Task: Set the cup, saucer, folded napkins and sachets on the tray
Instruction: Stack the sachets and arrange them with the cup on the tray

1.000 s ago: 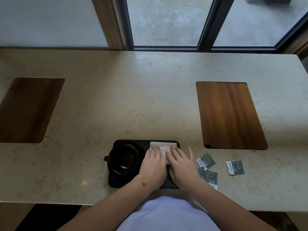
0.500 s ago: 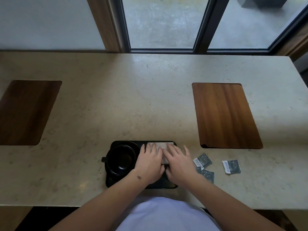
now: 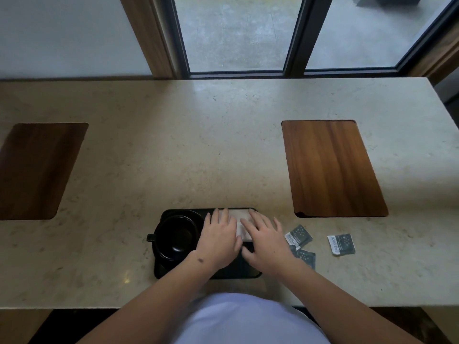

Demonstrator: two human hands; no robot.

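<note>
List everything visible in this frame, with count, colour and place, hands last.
black rectangular tray: one, near counter edge, centre
black cup: one, on tray's left half, handle pointing left
black saucer: one, under the cup
white folded napkin: count unclear, on tray's right half, under both hands
dark grey sachets: three, on counter right of tray
inset wood panels: two, brown, left and right of counter
beige stone counter: one
left hand: flat on napkin
right hand: flat on napkin
</note>
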